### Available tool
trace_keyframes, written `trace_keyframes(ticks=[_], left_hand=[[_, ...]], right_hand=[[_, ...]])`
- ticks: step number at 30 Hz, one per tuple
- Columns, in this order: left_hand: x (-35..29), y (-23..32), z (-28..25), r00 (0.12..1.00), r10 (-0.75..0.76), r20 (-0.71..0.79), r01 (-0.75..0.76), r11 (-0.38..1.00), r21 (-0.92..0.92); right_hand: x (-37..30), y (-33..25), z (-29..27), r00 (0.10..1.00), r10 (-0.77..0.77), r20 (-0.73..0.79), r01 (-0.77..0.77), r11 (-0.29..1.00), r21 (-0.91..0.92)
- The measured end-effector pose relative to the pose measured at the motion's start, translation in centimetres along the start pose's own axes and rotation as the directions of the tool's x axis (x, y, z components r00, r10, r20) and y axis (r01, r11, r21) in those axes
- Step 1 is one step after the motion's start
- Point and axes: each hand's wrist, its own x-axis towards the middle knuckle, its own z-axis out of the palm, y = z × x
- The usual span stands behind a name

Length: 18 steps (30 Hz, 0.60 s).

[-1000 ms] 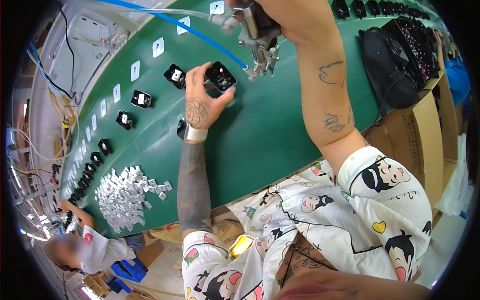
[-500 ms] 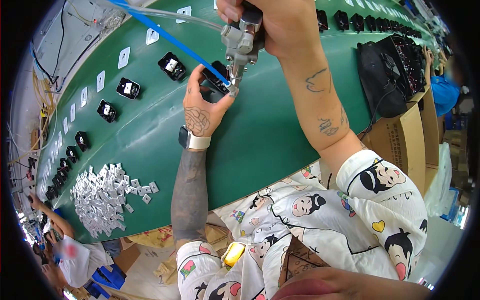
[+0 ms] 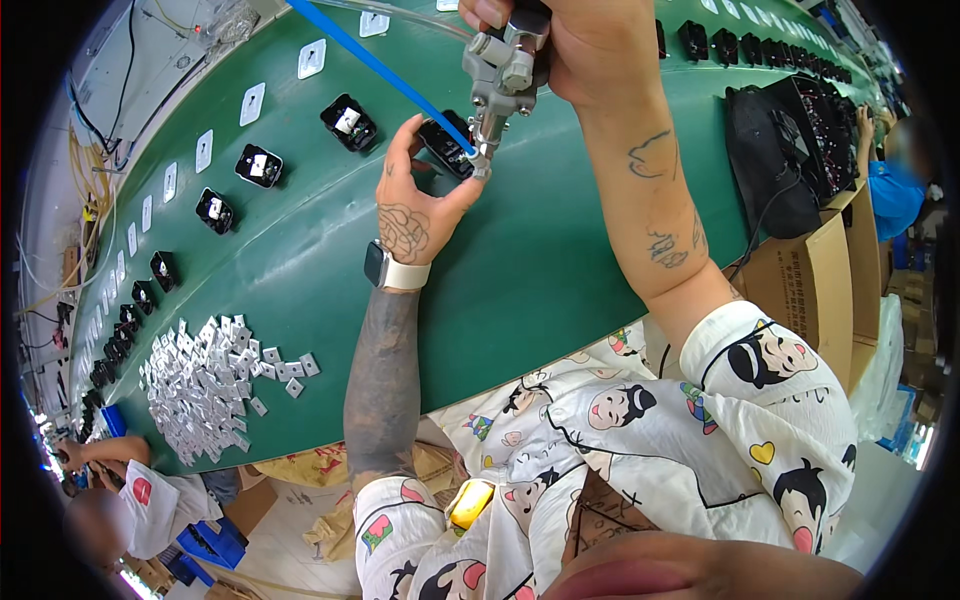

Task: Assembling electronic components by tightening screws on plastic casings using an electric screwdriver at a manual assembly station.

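Black housing (image 3: 440,146): looked boxy, open-topped; sat toward the far side.
Left hand (image 3: 416,208): grasped it between thumb and fingers.
Right hand (image 3: 590,50): clasped a metal nozzle tool (image 3: 505,85), tip by the housing's near right corner.

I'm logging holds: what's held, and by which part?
The left grip holds a black housing by its sides; the right grip holds a metal tool by its upper end.

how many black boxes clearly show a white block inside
3: one box beside the left hand, a second box left of that, a third box farther left. Some may be hidden elsewhere.
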Motion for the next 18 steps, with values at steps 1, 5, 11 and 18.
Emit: trace_keyframes(ticks=[1,5,11,18], left_hand=[[-0.05,0.02,0.12,1.000,0.012,0.004,-0.012,1.000,0.011],[0.01,-0.43,-0.01,0.998,0.062,-0.010,-0.062,0.998,0.014],[0.07,-0.69,-0.06,0.998,0.069,-0.014,-0.069,0.998,0.012],[0.04,-0.27,-0.22,0.999,0.032,0.025,-0.031,0.999,-0.013]], right_hand=[[-0.11,0.01,-0.06,1.000,-0.008,0.004,0.008,1.000,0.009],[-0.11,-0.35,0.40,1.000,0.017,-0.001,-0.017,1.000,0.021],[-0.11,-0.14,0.48,1.000,-0.004,-0.005,0.004,1.000,0.014],[-0.04,0.04,0.36,1.000,-0.004,0.023,0.004,1.000,-0.006]])
